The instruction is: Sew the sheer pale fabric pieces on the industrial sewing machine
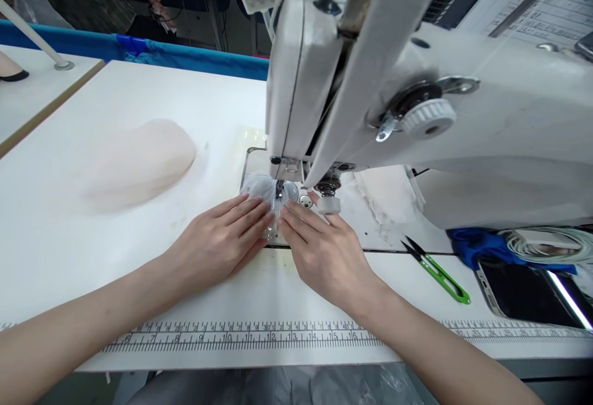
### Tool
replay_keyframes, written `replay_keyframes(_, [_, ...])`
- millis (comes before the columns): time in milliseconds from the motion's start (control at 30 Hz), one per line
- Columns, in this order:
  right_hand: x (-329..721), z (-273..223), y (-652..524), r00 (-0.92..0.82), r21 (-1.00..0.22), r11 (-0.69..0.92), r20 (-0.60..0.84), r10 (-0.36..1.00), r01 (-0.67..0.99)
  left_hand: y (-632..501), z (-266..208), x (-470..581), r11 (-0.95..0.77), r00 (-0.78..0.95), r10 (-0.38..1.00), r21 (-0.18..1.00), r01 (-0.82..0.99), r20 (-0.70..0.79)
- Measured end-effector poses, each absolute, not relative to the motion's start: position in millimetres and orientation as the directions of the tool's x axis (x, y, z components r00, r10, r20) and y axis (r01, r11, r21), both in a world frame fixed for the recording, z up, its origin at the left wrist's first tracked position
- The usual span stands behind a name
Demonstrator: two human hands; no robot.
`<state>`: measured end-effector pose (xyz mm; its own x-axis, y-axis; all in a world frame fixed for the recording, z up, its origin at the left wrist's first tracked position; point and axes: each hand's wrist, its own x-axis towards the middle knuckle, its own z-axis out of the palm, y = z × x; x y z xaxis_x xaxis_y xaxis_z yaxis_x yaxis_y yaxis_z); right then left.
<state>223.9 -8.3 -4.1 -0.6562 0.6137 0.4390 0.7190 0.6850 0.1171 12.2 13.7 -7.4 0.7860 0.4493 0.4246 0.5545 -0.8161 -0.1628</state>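
Observation:
My left hand (220, 232) lies flat at the front of the sewing machine's needle plate, its fingers stretched toward the presser foot (279, 190). Under those fingertips is a thin, sheer whitish piece of material (258, 186), partly covered by the hand. To the right of the foot, my right hand (324, 247) also rests with fingers extended; its fingertips sit close to the foot, some behind the machine's lower knob (328, 205). The sewing machine (296, 78) rises over both hands. How far the material reaches beneath my fingers is hidden.
A beige, rounded, blurred piece (148, 161) lies on the white table to the left. Right of the machine are a folded pale cloth (389, 194), green thread snips (440, 275), a phone (528, 291) and a coiled cable (549, 244). A ruler strip (273, 336) lines the front edge.

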Motion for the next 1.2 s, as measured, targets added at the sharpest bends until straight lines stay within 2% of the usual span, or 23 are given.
replay_keyframes(333, [226.1, -6.7, -3.4, -0.647, 0.120, 0.673, 0.439, 0.623, 0.729, 18.0, -10.1, 13.3, -0.810, 0.761, 0.506, -0.080, 0.581, 0.406])
replay_keyframes(633, [227.7, -10.7, -0.3, -0.613, 0.118, 0.641, 0.461, 0.642, 0.759, 14.5, -6.1, 13.0, -0.821, 0.793, 0.439, -0.169, 0.545, 0.423])
replay_keyframes(833, [227.4, -9.5, -1.9, -0.601, 0.087, 0.639, 0.453, 0.658, 0.764, 7.2, -4.0, 12.9, -0.824, 0.776, 0.460, -0.119, 0.554, 0.432])
replay_keyframes(967, [227.3, -9.5, -2.2, -0.594, 0.071, 0.641, 0.465, 0.657, 0.765, 7.3, -4.1, 12.5, -0.821, 0.775, 0.459, -0.127, 0.557, 0.435])
replay_keyframes(1200, [227.9, -12.2, 2.1, -0.601, 0.114, 0.632, 0.471, 0.646, 0.767, 13.3, -5.4, 11.1, -0.809, 0.787, 0.447, -0.183, 0.559, 0.426])
